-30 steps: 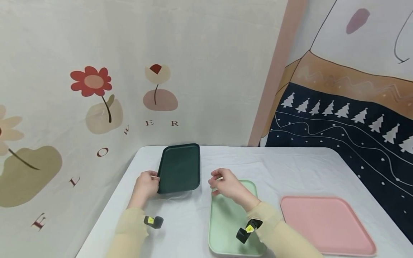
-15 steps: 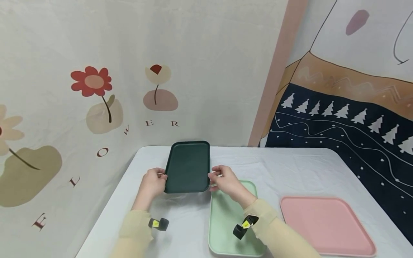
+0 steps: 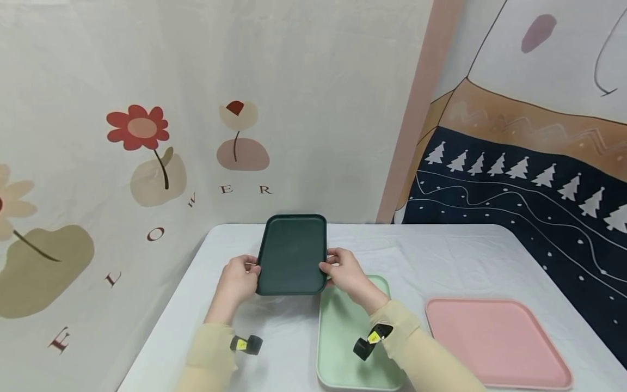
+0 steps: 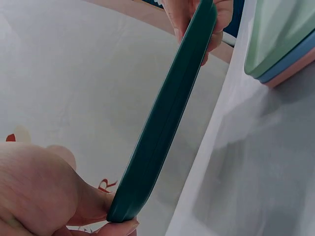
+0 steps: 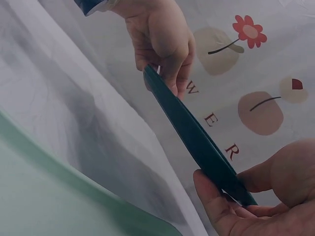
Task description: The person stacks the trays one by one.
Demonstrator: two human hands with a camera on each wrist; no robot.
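Observation:
A dark green rectangular tray (image 3: 292,255) is held up over the far part of the table, its inner face toward the head camera. My left hand (image 3: 238,280) pinches its left edge near the lower corner, thumb on the front. On the opposite edge, my right hand (image 3: 346,275) grips the tray the same way. Both wrist views show the green tray (image 4: 165,113) edge-on, raised off the white cloth. Just below my right forearm lies a light green tray (image 3: 338,348), which in the left wrist view tops a stack with a blue tray (image 4: 290,61) and a pink one (image 4: 298,69) beneath.
A pink tray (image 3: 497,343) lies at the right of the white-clothed table (image 3: 421,250). Behind the table hangs a pale curtain (image 3: 313,109) printed with flowers and letters. A dark cloth (image 3: 490,196) with white trees hangs at the right.
The dark green tray has moved right and straightened, carried by my left hand. My right hand, earlier apart from it, now grips its right edge.

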